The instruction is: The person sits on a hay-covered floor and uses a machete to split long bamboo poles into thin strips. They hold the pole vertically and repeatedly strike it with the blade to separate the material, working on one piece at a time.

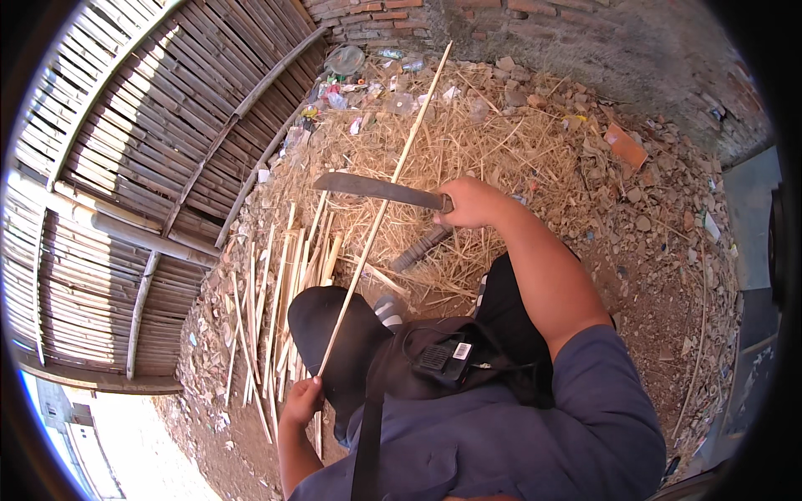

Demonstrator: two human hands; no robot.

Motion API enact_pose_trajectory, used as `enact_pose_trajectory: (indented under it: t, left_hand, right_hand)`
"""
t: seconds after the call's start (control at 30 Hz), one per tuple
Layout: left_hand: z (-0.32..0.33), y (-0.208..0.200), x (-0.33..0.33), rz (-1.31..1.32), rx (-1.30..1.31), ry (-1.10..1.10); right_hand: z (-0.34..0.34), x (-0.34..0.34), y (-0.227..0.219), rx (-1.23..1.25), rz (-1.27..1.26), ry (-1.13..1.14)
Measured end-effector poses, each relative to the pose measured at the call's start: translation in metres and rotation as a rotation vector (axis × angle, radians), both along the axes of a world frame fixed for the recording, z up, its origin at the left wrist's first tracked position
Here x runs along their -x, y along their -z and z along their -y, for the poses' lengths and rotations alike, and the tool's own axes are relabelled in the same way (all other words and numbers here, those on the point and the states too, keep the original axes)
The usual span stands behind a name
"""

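Note:
My left hand [302, 399] is closed round the near end of a long, thin bamboo strip [372, 234]. The strip slants up and away across my knee, its far end reaching past the straw-like shavings. In my right hand [469, 202] is the handle of a machete [380, 189], its dark, slightly curved blade pointing left. The blade crosses the strip about midway; whether they touch I cannot tell. Just below my right hand lies a dark, ridged, rod-like piece [422, 248]. Several split bamboo strips [280, 309] lie in a pile left of my knee.
Pale shavings [476, 142] cover the ground ahead, with litter [338, 96] at their far left. A bamboo slat wall [150, 142] stands on the left, a brick wall [551, 33] at the back. Rubble [660, 209] lies on the right. A black device [443, 356] rests against my lap.

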State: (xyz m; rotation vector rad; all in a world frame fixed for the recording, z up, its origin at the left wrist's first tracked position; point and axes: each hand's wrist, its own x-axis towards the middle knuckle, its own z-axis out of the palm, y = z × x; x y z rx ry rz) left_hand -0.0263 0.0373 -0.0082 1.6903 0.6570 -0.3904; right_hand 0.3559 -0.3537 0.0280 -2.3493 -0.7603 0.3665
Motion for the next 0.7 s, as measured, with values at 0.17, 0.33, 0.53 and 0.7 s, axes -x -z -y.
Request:
enact_pose_trajectory:
  t: [0.17,0.33,0.53,0.7]
  left_hand:
    - [0.002,0.001,0.002,0.020,-0.064,0.025]
    - [-0.005,0.006,0.005,0.003,-0.107,0.031]
    - [0.005,-0.001,0.002,0.010,-0.109,-0.015]
    - [-0.001,0.001,0.001,0.012,-0.078,0.027]
  right_hand:
    - [0.001,0.011,-0.003,0.080,0.034,-0.064]
    - [-0.027,0.034,0.001,0.169,0.062,-0.311]
    - [-0.009,0.003,0.000,0.106,-0.005,-0.119]
    - [0.006,0.002,-0.008,0.042,-0.007,0.030]
